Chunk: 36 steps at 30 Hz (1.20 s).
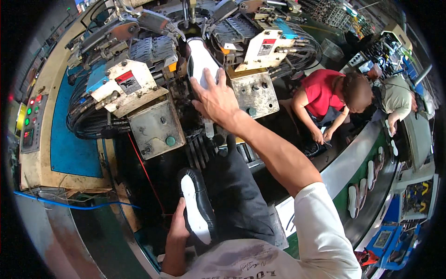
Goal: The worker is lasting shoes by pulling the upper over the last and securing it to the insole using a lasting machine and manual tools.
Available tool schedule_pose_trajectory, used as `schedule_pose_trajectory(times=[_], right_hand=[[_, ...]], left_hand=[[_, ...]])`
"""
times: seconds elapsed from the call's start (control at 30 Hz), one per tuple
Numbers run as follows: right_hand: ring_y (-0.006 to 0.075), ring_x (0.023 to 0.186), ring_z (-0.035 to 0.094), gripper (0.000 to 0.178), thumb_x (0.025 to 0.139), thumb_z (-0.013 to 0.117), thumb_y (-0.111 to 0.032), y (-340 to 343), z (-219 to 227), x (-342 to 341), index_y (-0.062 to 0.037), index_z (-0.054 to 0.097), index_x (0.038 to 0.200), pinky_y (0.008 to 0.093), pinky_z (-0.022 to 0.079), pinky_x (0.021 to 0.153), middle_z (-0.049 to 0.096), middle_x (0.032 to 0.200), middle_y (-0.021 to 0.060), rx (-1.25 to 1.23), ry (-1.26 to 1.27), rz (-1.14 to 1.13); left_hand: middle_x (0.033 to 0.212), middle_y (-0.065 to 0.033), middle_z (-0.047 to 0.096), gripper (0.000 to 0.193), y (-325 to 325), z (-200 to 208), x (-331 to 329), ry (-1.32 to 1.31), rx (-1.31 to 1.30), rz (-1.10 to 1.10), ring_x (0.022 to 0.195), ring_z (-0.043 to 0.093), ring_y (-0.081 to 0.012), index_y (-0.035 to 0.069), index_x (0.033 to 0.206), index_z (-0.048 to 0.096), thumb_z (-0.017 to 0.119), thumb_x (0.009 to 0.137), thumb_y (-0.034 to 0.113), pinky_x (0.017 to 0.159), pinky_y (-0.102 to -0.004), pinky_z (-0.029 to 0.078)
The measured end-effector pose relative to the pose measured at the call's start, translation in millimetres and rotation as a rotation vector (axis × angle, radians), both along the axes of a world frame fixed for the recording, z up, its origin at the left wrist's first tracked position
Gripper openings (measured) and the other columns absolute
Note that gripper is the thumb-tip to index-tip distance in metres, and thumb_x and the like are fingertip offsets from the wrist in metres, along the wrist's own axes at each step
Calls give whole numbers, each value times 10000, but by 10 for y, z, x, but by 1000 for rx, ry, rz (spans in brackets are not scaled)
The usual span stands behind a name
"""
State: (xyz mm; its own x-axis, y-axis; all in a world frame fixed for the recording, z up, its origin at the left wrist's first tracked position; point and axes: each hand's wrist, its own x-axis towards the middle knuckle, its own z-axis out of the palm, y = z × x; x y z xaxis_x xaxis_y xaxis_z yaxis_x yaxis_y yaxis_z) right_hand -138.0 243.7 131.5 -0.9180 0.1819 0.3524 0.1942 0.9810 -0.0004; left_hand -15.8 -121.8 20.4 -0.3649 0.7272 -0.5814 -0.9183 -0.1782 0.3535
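A shoe upper with a white bottom [200,58] sits sole up in the middle of the machine, its toe end pointing away from me. On its near half my right hand [217,98] lies with the fingers spread, the thumb apart at the side. Low in the view, over my lap, my left hand [179,223] grips a second shoe upper, a black one [202,197] with a white sole face turned up. The fingers under that shoe are hidden.
Metal clamp arms, hoses and two beige housings [123,86] flank the machine's centre. A button panel [32,123] stands at the far left. To the right, a person in red [325,95] works beside a green conveyor [343,200] carrying several shoe pieces; another person [397,97] sits farther off.
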Motion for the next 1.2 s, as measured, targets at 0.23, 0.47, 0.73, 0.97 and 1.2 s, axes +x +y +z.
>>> schedule_pose_trajectory(times=[0.23, 0.47, 0.73, 0.97, 1.2], right_hand=[[658, 1399, 420, 746, 995, 750, -414, 322, 255, -664, -177, 449, 1636, 604, 642, 970, 444, 1600, 303, -23, -23, 45], [666, 1398, 434, 724, 1015, 736, -394, 341, 340, -745, -144, 459, 1635, 626, 615, 1019, 455, 1593, 335, 10, -2, 16], [674, 1345, 504, 696, 1000, 741, -436, 301, 509, -947, -134, 531, 1592, 608, 647, 948, 574, 1409, 298, 61, -38, -37], [532, 1467, 515, 640, 1014, 707, -393, 193, -124, 43, -76, 586, 1557, 572, 519, 1162, 538, 1531, 343, -469, 441, 314], [359, 1475, 528, 928, 1119, 523, -628, -1176, -1049, 2487, -67, 167, 1766, 460, 486, 1171, 428, 1675, 297, -2160, -294, -122]], left_hand=[[1401, -108, 699, 614, 483, -208, -246, 88, -204, -144, 1202, 694, -242, 71, 1571, 557, 513, 1147, 513, 1048, -406, 562], [1401, -97, 682, 618, 827, -125, -321, 173, -265, -220, 1198, 682, -221, 59, 1579, 531, 456, 1168, 514, 1032, -402, 563], [1379, -158, 725, 655, 825, -215, -369, 238, -151, -201, 1173, 720, -296, 25, 1525, 591, 434, 1159, 545, 1067, -423, 557], [1314, -281, 713, 817, 673, -169, -460, 267, -138, -65, 1154, 748, -428, -39, 1555, 488, 462, 1098, 638, 1002, -541, 627], [1303, -179, 739, 659, 903, 54, -272, 443, -202, -3, 1134, 759, -294, -10, 1512, 548, 468, 1134, 524, 1010, -417, 625]])
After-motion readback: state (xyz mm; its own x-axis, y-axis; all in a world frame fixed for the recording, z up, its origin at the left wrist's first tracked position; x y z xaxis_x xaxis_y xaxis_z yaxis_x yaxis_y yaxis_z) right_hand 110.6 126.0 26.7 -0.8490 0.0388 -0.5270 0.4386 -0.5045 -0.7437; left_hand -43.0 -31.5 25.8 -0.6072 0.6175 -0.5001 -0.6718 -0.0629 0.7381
